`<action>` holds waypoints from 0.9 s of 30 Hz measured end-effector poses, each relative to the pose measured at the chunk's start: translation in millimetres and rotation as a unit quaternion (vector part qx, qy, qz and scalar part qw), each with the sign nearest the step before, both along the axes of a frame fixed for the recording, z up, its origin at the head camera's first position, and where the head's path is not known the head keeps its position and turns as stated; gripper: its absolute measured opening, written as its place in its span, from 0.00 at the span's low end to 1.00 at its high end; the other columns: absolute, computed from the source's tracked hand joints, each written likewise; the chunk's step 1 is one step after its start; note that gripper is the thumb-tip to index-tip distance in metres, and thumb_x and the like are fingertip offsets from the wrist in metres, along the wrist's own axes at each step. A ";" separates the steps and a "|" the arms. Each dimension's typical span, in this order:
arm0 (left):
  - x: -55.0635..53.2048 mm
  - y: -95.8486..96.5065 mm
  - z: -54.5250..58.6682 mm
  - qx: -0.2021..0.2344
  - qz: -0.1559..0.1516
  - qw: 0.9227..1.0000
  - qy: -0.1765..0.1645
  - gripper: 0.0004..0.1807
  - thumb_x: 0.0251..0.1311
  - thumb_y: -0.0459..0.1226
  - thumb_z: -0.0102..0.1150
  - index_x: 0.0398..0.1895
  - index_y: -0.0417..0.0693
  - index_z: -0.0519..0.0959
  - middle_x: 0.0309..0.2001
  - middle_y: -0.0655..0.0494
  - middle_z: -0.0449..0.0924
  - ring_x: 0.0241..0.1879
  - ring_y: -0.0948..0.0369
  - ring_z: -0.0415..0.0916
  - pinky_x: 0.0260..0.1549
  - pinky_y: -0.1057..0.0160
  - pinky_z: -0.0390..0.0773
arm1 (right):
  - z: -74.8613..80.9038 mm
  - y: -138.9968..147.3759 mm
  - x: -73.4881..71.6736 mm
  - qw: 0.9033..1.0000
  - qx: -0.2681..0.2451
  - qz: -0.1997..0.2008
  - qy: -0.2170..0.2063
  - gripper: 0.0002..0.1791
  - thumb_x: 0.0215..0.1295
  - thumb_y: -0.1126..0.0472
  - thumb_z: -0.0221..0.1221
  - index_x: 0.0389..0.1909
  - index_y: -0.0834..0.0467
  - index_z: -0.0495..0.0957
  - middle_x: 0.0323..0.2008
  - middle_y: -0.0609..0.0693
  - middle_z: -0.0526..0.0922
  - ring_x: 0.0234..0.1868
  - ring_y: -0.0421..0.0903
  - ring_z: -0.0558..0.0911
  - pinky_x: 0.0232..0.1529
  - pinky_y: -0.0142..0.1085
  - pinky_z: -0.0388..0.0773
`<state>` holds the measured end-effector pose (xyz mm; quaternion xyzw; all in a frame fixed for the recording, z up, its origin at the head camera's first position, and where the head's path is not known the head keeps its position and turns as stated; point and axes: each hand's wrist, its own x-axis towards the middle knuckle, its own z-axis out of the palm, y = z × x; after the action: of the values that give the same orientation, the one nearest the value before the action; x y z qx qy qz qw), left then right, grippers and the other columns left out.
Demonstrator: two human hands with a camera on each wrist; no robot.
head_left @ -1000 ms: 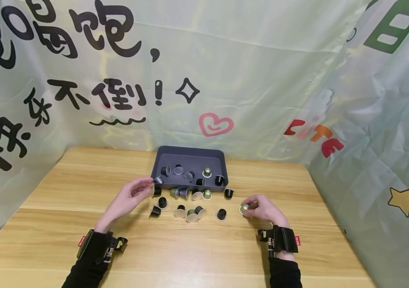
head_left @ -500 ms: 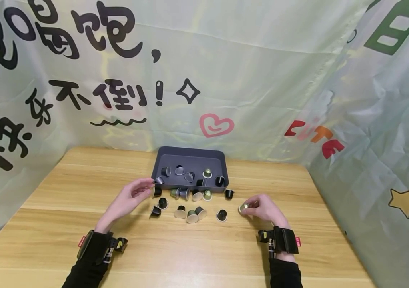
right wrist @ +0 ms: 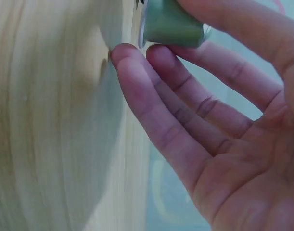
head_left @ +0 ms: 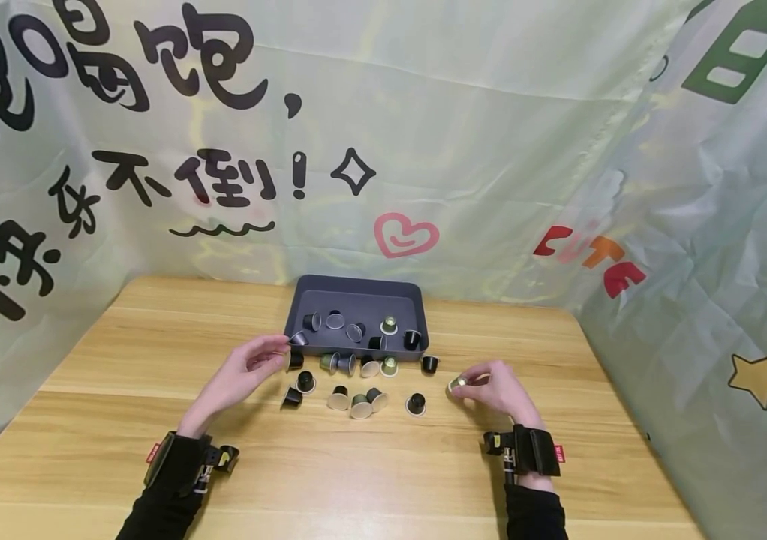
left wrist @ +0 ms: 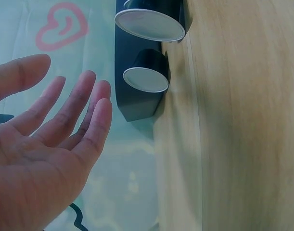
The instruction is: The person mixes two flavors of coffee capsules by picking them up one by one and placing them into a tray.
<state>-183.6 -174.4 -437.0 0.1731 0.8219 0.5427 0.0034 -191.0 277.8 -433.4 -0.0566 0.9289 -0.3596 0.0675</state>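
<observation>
My right hand (head_left: pixel 500 390) pinches a green coffee capsule (head_left: pixel 458 383) between thumb and fingers, right of the loose capsules. The right wrist view shows that capsule's green side close up, with the other fingers stretched out below it. My left hand (head_left: pixel 238 376) hovers by the tray's front left corner, holding nothing. Its fingers are loosely extended in the left wrist view, apart from two dark capsules with pale lids, the nearer being a black capsule (left wrist: pixel 147 71). A dark grey tray (head_left: pixel 359 291) at the back holds several capsules, among them a green capsule (head_left: pixel 389 325).
Several capsules lie in front of the tray, including a black capsule (head_left: pixel 416 403) nearest my right hand and a black capsule (head_left: pixel 292 397) at the left. The wooden table (head_left: pixel 370 480) meets a printed cloth (head_left: pixel 478 187) at the back and sides.
The green capsule has tilted in my right hand's fingers and risen slightly, the hand shifting a little with it. My left hand has stayed in place.
</observation>
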 end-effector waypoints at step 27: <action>1.0 -2.5 -0.7 -0.001 -0.008 1.000 -0.003 0.24 0.68 0.32 0.57 0.65 0.32 0.69 0.59 0.32 0.78 0.56 0.43 0.80 0.54 0.78 0.74 | 3.7 -5.1 -0.9 0.997 -0.059 0.005 0.039 0.22 0.58 0.64 0.70 0.54 0.63 0.82 0.58 0.64 0.81 0.44 0.49 0.86 0.44 0.34 0.86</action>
<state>-182.7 -177.0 -437.7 0.1780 0.8212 0.5421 0.0104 -192.0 272.7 -429.7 -0.0794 0.9078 -0.4108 0.0295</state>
